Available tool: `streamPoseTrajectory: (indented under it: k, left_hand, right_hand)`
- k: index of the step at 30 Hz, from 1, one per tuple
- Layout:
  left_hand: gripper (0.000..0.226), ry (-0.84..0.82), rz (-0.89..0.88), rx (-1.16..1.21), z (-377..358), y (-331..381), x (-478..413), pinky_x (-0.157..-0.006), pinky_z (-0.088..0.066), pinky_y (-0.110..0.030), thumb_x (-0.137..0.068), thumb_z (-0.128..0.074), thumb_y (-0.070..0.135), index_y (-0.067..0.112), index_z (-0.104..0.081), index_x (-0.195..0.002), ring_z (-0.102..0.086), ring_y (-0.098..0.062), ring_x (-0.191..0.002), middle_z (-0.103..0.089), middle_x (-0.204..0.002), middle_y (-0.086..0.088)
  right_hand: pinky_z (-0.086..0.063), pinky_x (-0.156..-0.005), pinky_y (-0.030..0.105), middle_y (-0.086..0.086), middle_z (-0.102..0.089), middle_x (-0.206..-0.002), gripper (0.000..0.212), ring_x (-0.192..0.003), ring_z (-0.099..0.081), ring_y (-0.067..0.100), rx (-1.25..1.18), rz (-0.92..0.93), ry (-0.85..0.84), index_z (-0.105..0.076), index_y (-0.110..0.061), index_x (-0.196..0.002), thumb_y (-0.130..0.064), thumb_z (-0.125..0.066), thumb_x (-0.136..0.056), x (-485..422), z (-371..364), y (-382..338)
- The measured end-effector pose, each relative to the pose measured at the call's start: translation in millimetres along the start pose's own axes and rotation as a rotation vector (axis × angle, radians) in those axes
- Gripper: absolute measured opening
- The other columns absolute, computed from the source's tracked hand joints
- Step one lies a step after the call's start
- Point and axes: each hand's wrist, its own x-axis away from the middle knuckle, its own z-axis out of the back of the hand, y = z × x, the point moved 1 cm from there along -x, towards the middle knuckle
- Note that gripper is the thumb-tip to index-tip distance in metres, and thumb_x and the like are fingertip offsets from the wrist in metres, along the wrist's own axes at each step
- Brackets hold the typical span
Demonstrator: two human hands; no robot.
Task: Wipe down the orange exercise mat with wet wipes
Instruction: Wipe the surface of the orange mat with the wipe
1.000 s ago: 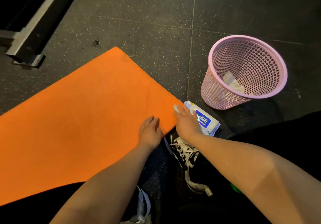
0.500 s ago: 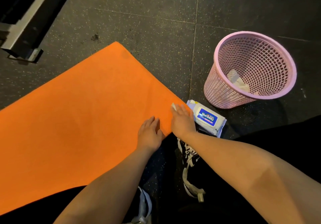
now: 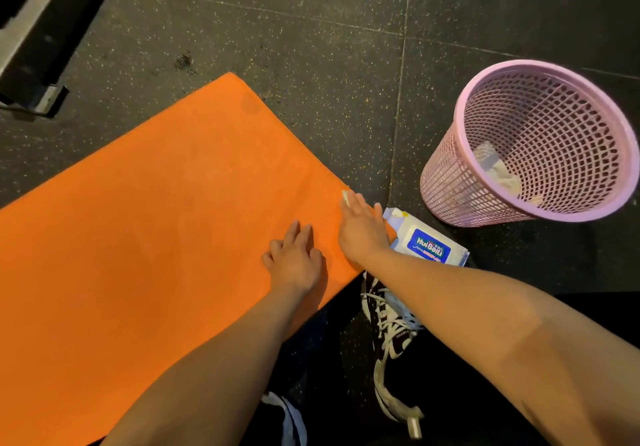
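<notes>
Orange mat [image 3: 156, 238], spread over left-centre of frame, is braced by the flat, straight-fingered left hand [image 3: 294, 265] while a wipe [image 3: 345, 195] is pressed under the flat right hand [image 3: 362, 234] at its right corner, where firm overlapping strokes are best used.

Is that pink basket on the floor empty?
No, crumpled white wipes lie at the bottom of the pink basket, plainly seen through its open top.
</notes>
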Motion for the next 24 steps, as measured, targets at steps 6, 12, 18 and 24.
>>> streamPoseTrajectory:
  k: [6,12,18,24]
  left_hand:
    - [0.053,-0.001,-0.007,0.039,-5.0,-6.9,-5.5,-0.107,-0.022,-0.047,-0.101,-0.038,0.040,0.041,-0.031,-0.154,-0.027,-0.027,-0.135,-0.012,-0.167,0.014]
    - [0.052,0.007,-0.005,0.010,-6.1,-5.4,-3.0,-0.106,-0.018,-0.045,-0.103,-0.035,0.045,0.042,-0.029,-0.154,-0.027,-0.026,-0.135,-0.012,-0.167,0.014]
    - [0.054,0.008,-0.019,0.040,-5.3,-3.7,1.5,-0.110,-0.015,-0.044,-0.102,-0.038,0.039,0.039,-0.028,-0.156,-0.027,-0.025,-0.136,-0.012,-0.167,0.012]
    - [0.056,-0.047,-0.089,-0.028,-5.4,-13.0,13.1,-0.113,-0.013,-0.046,-0.104,-0.035,0.044,0.035,-0.022,-0.158,-0.020,-0.028,-0.141,-0.006,-0.168,0.008]
  right_hand:
    - [0.004,-0.125,0.048,-0.004,-0.005,-0.170,0.059,-0.156,0.001,0.017,0.005,0.333,-0.080,-0.019,-0.021,-0.162,-0.021,-0.037,-0.105,3.7,-11.6,-25.4]
    - [0.003,-0.124,0.051,0.000,-0.003,-0.170,0.065,-0.156,0.002,0.020,-0.028,-0.041,0.019,-0.012,-0.020,-0.162,-0.013,-0.033,-0.101,-17.0,5.3,11.0]
    - [0.004,-0.125,0.045,-0.003,-0.006,-0.170,0.062,-0.156,0.000,0.016,-0.008,0.280,-0.054,-0.014,-0.021,-0.162,-0.017,-0.036,-0.104,20.1,-11.4,-18.9]
    - [0.002,-0.125,0.052,-0.004,-0.007,-0.170,0.069,-0.156,0.002,0.018,0.038,0.164,-0.015,-0.019,-0.022,-0.161,-0.009,-0.042,-0.097,17.6,2.3,13.3]
